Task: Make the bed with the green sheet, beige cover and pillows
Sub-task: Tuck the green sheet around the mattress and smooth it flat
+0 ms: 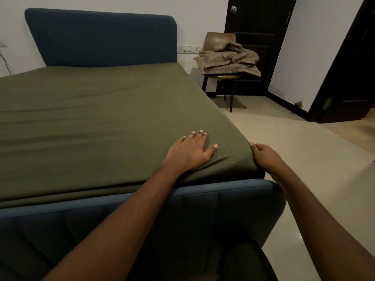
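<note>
One corner (235, 159): left hand (189, 152) presses, right hand (264, 155) grips.

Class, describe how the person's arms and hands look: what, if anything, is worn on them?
The left hand and right hand are bare: no gloves, rings or watch show. The left forearm and right forearm carry no sleeve in view. Nails are short.

left hand (190, 152) flat on green sheet (97, 122) | right hand (263, 155) grips corner | beige cover (229, 57) on chair (218, 38)
</note>
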